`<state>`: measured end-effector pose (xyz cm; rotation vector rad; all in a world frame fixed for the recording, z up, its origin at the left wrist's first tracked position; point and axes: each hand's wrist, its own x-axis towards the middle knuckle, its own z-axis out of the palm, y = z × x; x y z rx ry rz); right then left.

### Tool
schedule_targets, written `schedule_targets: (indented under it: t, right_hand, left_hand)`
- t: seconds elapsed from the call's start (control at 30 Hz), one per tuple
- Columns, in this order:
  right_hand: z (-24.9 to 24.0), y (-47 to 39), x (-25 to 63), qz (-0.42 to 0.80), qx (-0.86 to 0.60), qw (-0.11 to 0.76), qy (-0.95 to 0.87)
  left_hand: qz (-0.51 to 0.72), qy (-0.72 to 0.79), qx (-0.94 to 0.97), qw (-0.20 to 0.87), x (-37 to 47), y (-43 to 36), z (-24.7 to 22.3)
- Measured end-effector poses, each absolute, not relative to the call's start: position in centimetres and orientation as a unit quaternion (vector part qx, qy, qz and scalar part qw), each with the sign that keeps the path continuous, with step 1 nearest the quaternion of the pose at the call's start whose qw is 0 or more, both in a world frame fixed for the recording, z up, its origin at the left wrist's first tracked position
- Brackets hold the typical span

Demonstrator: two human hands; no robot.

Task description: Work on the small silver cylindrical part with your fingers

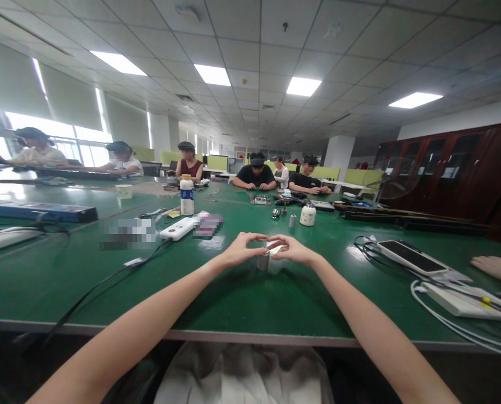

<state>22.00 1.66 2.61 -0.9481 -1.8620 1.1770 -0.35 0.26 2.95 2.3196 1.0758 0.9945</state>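
Note:
A small silver metal cylinder [262, 261] stands upright on the green table [250, 303], in front of me. My left hand [244, 249] is at its upper left, thumb and fingertips close to its top. From the right, my right hand [294, 249] curves toward it with bent fingers. The fingertips of both hands nearly meet above the cylinder. Something pale [277, 250] shows behind my right fingers. Whether either hand grips a small part at the top of the cylinder is too small to make out.
A bottle [187, 195], white power strip [178, 229] and phone [208, 224] lie ahead left. Another cylinder [293, 221], a white jar [307, 214] and tools [290, 200] sit beyond my hands. Phones, cables and another person's hand [496, 268] are at right. Several people sit across.

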Motion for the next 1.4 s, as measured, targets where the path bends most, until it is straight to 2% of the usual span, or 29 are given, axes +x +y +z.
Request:
schedule_targets:
  t: [0.13, 0.33, 0.57, 0.93, 1.27, 1.4]
  right_hand:
    - [3.6, 1.3, 21.7, 0.441, -0.351, 0.406, -0.719]
    - [3.4, 0.1, 20.0, 0.431, -0.336, 0.399, -0.736]
    - [2.5, 0.5, 20.0, 0.347, -0.371, 0.442, -0.740]
    - [2.2, 1.8, 20.4, 0.319, -0.387, 0.469, -0.727]
    - [0.3, 3.9, 24.0, 0.384, -0.441, 0.363, -0.726]
    - [-0.1, 4.1, 24.1, 0.387, -0.435, 0.354, -0.732]
  left_hand:
    - [0.354, 0.384, 0.824, 0.220, -0.5, 0.1, 2.4]
    - [0.350, 0.372, 0.824, 0.244, -0.4, 0.3, 1.9]
    - [0.349, 0.367, 0.828, 0.239, -0.4, 0.0, 2.2]
    - [0.328, 0.386, 0.828, 0.241, -0.1, 0.0, 2.5]
    - [0.327, 0.413, 0.811, 0.253, 0.2, -0.1, 2.5]
    - [0.328, 0.406, 0.815, 0.253, 0.2, -0.2, 2.5]
